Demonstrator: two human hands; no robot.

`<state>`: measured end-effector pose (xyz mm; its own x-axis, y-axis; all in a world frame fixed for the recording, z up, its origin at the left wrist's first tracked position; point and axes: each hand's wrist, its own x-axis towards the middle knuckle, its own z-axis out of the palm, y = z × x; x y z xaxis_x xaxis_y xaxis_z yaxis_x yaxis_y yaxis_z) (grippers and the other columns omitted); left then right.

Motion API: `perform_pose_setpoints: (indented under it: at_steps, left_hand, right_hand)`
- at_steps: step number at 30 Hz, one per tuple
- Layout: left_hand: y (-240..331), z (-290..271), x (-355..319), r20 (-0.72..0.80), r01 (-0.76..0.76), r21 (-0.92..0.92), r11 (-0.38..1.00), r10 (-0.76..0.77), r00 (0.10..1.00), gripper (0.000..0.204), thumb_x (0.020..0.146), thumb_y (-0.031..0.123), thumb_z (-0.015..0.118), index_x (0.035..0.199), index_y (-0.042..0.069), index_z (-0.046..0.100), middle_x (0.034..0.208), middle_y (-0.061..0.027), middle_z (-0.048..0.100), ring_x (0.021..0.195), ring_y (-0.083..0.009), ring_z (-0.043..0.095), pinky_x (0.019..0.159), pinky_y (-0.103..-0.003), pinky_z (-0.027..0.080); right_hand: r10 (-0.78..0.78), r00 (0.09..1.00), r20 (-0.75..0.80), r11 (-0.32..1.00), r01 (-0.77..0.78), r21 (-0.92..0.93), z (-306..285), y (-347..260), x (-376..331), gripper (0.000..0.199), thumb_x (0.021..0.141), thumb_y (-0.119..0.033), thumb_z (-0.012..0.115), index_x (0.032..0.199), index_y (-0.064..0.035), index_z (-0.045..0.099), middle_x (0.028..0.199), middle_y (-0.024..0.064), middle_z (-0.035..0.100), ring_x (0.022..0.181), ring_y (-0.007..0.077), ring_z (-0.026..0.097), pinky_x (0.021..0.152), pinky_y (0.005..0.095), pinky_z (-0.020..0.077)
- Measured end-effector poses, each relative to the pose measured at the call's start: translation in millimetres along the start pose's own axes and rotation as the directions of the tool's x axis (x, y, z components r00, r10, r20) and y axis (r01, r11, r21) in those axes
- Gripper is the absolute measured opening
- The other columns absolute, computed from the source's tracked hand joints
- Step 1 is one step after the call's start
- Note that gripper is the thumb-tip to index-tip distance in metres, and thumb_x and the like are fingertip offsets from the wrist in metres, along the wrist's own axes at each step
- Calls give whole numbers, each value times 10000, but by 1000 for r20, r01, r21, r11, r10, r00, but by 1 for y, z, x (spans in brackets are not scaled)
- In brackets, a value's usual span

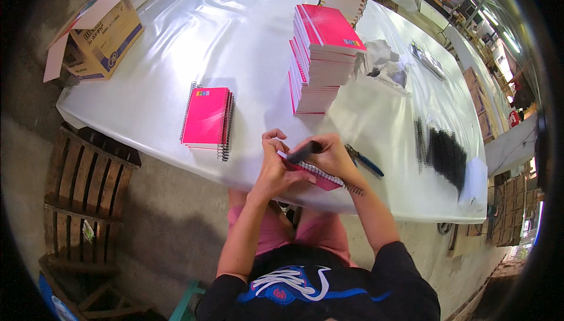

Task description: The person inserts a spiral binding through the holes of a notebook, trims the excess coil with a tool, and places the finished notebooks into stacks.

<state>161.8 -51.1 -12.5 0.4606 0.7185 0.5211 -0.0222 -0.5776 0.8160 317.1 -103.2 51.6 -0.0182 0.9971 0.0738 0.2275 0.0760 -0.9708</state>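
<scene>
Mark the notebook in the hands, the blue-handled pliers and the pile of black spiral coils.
Notebook (320,177), head view: pink cover below the right hand.
Blue-handled pliers (367,163), head view: mid-handle.
Black spiral coils (446,156), head view: middle of pile.

Black short-sleeved shirt with blue-and-white chest graphic, pink shorts, bare forearms.

I saw a white-covered table: a finished pink notebook pair near its left edge, a tall pink stack mid-table, black spiral coils and blue-handled pliers toward its right corner.
</scene>
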Motion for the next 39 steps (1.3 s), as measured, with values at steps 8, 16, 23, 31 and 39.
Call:
perform_pose_setpoints:
  at_steps: [8,16,23,31,39]
  left_hand:
    - [-1,14,-6,-94,62,-62,996,-68,993,934,397,338,949,988,76,274,1049,-91,315,860,-161,377,756,-275,403]
    - [12,29,-13,-229,59,111,992,-32,973,790,486,126,892,984,59,282,992,-92,324,883,-194,373,745,-286,385]
    - [4,36,-13,-259,-53,97,994,76,963,716,530,8,796,1011,68,268,969,-101,311,906,-226,353,740,-296,370]
    - [8,33,-12,-190,-74,66,995,85,978,711,558,-5,779,1020,67,243,970,-95,293,915,-219,340,782,-319,366]
    - [11,32,-10,-209,-45,-10,999,42,977,723,627,179,853,1004,58,248,946,-107,308,880,-231,360,794,-323,378]
  right_hand:
    - [-81,922,-380,794,-170,-583,-54,-1,-12,363,698,-63,706,1057,-65,656,936,96,671,859,204,623,781,314,470]
    - [-276,959,-69,592,113,-798,14,-65,-30,335,742,-194,721,1040,-133,580,998,78,609,1019,259,582,979,570,319]
    - [-311,950,38,490,195,-850,15,-30,-29,183,803,-134,660,978,-141,608,916,39,605,942,205,603,970,636,275]
    - [-224,973,55,636,189,-748,8,-28,-30,288,784,-266,690,1051,-180,621,1122,2,597,1115,177,540,965,703,214]
    - [-328,943,53,508,224,-832,10,-67,-45,786,692,-271,782,1380,-198,410,1391,97,424,1276,297,413,989,652,279]
